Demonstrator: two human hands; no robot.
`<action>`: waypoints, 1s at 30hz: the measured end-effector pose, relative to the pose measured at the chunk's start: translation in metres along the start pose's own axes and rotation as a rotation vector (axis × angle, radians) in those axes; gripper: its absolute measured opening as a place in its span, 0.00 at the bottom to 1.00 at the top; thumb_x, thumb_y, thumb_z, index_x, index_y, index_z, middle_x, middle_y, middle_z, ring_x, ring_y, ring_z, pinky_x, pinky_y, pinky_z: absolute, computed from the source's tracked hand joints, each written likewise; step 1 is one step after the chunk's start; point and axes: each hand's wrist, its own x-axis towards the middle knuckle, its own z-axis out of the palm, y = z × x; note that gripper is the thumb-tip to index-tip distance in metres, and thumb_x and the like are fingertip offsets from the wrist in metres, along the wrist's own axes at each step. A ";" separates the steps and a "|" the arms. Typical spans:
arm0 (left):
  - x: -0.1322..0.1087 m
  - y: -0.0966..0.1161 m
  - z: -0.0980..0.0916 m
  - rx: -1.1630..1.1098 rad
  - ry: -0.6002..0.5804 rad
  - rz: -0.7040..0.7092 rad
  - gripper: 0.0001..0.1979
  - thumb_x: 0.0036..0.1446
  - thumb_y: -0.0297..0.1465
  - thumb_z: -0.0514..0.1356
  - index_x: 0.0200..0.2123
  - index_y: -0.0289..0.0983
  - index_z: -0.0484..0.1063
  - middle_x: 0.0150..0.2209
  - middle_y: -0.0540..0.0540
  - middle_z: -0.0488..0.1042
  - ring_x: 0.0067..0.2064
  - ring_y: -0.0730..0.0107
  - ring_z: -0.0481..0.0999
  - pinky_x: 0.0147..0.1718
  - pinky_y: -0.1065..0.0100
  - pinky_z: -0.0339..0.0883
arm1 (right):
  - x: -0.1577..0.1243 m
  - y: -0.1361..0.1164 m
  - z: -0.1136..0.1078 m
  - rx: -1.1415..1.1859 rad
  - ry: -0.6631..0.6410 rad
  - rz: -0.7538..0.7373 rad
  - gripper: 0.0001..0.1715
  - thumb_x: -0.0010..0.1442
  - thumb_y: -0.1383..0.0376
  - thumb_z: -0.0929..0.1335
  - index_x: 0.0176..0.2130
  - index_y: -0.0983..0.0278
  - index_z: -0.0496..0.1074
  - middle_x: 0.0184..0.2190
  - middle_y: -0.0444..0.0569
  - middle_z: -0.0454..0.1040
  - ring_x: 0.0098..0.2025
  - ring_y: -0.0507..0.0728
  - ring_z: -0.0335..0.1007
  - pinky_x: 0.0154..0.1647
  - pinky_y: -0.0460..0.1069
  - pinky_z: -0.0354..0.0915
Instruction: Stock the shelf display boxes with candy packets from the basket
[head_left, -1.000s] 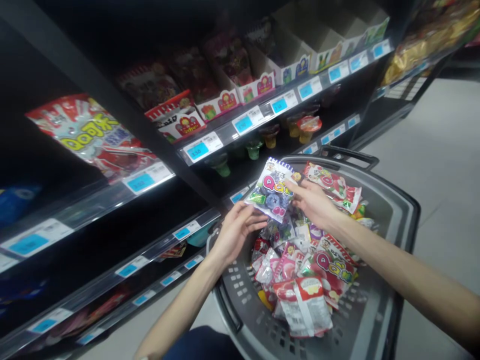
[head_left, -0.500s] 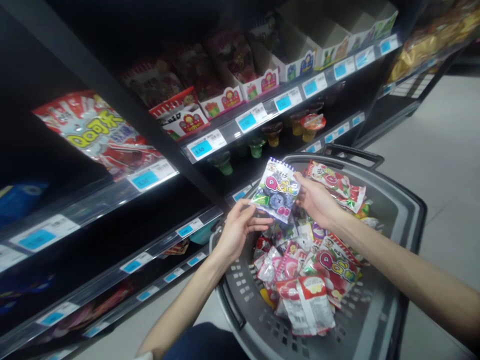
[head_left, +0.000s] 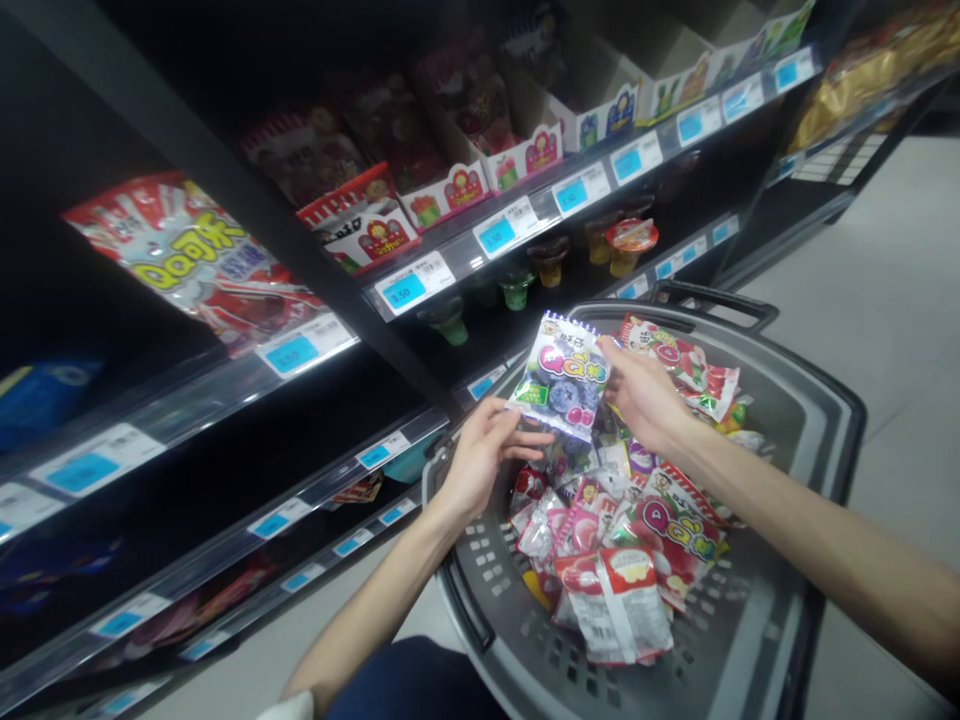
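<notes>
A white and purple packet of gummy candy (head_left: 564,378) with blueberries printed on it is held up over the basket, front side facing me. My left hand (head_left: 484,452) pinches its lower left corner between thumb and forefinger, the other fingers stretched out beneath. The upper right edge is gripped by my right hand (head_left: 643,392). Below lies the grey shopping basket (head_left: 814,420), holding several candy packets. Among them are a red and white packet showing its back (head_left: 621,605) and a red-fruit packet (head_left: 679,525). Another red packet (head_left: 679,360) rests near the far rim.
Dark store shelves with blue price tags (head_left: 409,288) run along the left and back. They carry a large red cola gummy bag (head_left: 202,262), display boxes of candy (head_left: 454,195) and jelly cups (head_left: 630,242). Gold packages (head_left: 874,90) stand far right. Pale floor (head_left: 911,260) lies right of the basket.
The view has shifted slightly. Both hands still hold the blueberry packet, which now sits a little farther right in view and is tilted slightly differently.
</notes>
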 end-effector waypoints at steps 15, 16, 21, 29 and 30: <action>-0.001 0.001 0.000 0.016 0.018 0.022 0.18 0.60 0.42 0.66 0.37 0.38 0.61 0.26 0.51 0.78 0.37 0.59 0.86 0.31 0.72 0.77 | 0.000 0.001 0.000 0.000 -0.016 -0.001 0.16 0.57 0.57 0.77 0.32 0.63 0.71 0.28 0.44 0.69 0.30 0.51 0.58 0.30 0.49 0.50; -0.001 0.001 -0.001 0.021 0.019 0.025 0.18 0.60 0.42 0.66 0.37 0.38 0.61 0.26 0.51 0.78 0.37 0.59 0.86 0.31 0.72 0.77 | 0.000 0.001 -0.001 0.000 -0.016 -0.002 0.16 0.57 0.57 0.77 0.31 0.63 0.70 0.28 0.44 0.68 0.30 0.51 0.58 0.30 0.49 0.50; -0.001 0.000 0.000 0.063 0.006 0.038 0.17 0.61 0.43 0.64 0.38 0.39 0.60 0.25 0.51 0.78 0.35 0.61 0.86 0.31 0.72 0.76 | 0.000 -0.002 -0.001 -0.022 -0.023 -0.008 0.18 0.54 0.55 0.78 0.32 0.62 0.71 0.28 0.44 0.69 0.30 0.51 0.58 0.30 0.49 0.50; -0.005 -0.008 -0.001 0.419 0.074 0.264 0.15 0.63 0.42 0.61 0.35 0.39 0.62 0.26 0.53 0.76 0.30 0.64 0.85 0.28 0.71 0.73 | 0.001 -0.001 -0.002 -0.073 -0.065 -0.014 0.21 0.54 0.49 0.78 0.34 0.61 0.73 0.31 0.44 0.72 0.31 0.51 0.60 0.30 0.49 0.52; -0.006 -0.009 -0.002 0.497 0.088 0.306 0.13 0.64 0.41 0.61 0.34 0.39 0.63 0.26 0.52 0.77 0.31 0.64 0.85 0.29 0.71 0.73 | 0.002 -0.001 -0.003 -0.068 -0.086 0.007 0.22 0.52 0.49 0.78 0.34 0.61 0.72 0.30 0.43 0.72 0.30 0.51 0.60 0.30 0.49 0.53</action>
